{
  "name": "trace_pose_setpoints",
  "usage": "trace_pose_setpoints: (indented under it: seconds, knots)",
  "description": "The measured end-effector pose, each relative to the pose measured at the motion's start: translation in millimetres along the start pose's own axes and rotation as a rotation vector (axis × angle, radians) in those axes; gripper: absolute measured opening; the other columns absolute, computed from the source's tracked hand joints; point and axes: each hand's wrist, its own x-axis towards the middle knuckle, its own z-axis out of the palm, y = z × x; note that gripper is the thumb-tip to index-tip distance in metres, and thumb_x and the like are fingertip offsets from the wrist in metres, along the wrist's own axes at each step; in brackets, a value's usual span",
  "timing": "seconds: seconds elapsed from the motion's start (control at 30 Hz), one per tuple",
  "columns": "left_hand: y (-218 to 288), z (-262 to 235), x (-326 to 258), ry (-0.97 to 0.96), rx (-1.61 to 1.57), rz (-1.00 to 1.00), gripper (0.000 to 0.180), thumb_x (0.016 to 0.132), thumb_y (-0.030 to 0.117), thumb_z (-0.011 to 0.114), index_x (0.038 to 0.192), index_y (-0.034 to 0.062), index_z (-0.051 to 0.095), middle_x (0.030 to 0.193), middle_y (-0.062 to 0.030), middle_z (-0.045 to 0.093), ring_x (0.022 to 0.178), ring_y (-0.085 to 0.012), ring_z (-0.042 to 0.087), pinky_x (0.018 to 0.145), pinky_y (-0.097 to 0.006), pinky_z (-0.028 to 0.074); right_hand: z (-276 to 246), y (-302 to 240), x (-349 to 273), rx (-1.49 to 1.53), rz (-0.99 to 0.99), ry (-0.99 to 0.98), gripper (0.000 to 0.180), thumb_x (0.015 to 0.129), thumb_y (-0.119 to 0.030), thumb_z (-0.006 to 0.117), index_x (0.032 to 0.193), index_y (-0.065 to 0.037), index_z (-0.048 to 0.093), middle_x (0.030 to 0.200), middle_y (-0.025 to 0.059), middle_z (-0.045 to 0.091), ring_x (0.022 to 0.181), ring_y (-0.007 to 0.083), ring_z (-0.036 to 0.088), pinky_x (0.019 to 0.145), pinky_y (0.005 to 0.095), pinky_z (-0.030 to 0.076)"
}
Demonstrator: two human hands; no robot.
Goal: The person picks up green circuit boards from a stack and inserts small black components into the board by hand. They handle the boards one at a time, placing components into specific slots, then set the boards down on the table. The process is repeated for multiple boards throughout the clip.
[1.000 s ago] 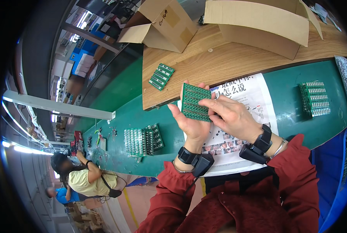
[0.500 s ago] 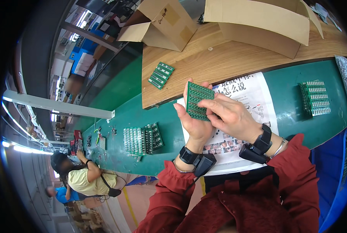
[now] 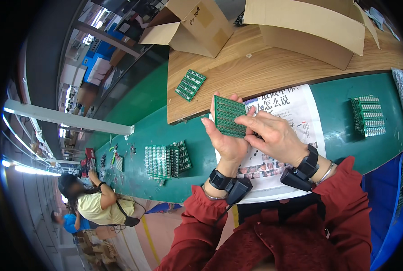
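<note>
A green table (image 3: 346,151) runs across the view, with a wooden board (image 3: 237,56) along its far side. On the wood stand a large open box (image 3: 305,29) and a smaller open box (image 3: 206,29). A newspaper (image 3: 312,113) lies on the green surface, under both hands. The right hand (image 3: 278,135) curls over from the side; the left hand (image 3: 230,147) is spread, palm up, thumb out. One pile of circuit boards (image 3: 158,161) sits to the left, another pile (image 3: 370,116) to the right. The green circuit board (image 3: 228,115) rests on the left hand above the newspaper, right fingertips touching its face near the lower right corner; I cannot tell whether they pinch it. A slightly smaller-looking loose board (image 3: 191,85) lies on the wood
</note>
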Motion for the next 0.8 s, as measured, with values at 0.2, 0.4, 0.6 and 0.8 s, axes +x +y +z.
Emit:
trace_pose_setpoints:
  seconds: [0.2,0.4,0.6,0.8]
  knots:
    - [1,3,-1,0.056,0.047,0.057,0.073,0.089,0.067,0.034,0.141,0.0155,0.03,0.115,-0.0209,0.056,0.106,-0.0327,0.054,0.095,-0.045,0.042,0,-2,-1,-0.162,-0.076,-0.072,0.038,0.071,-0.002,0.064,0.109,-0.005,0.059,0.089,0.0088,0.059,0.086,0.0253,0.06,0.068,0.0348,0.054]
    - [1,5,-1,0.009,0.067,0.084,0.071,0.09,0.065,0.033,0.142,0.0164,0.029,0.112,-0.0204,0.057,0.104,-0.032,0.055,0.095,-0.044,0.043,1,2,0,-0.082,-0.154,-0.024,0.038,0.071,0.001,0.062,0.108,-0.005,0.057,0.092,0.0099,0.057,0.09,0.0273,0.058,0.07,0.0358,0.053]
    - [7,4,1,0.049,0.069,0.062,0.071,0.091,0.064,0.033,0.142,0.0157,0.029,0.11,-0.0191,0.057,0.103,-0.0312,0.054,0.095,-0.043,0.042,-5,0,3,-0.009,-0.1,0.012,0.04,0.072,0.003,0.062,0.11,-0.007,0.057,0.086,0.0072,0.057,0.083,0.0269,0.058,0.068,0.0363,0.052]
    - [-4,3,-3,0.043,0.083,0.067,0.071,0.091,0.064,0.033,0.142,0.0149,0.029,0.11,-0.0187,0.057,0.102,-0.0302,0.054,0.095,-0.043,0.042,3,-6,4,-0.061,-0.105,0.005,0.043,0.073,0.0,0.063,0.114,-0.01,0.057,0.085,0.0048,0.058,0.082,0.0241,0.058,0.064,0.0351,0.053]
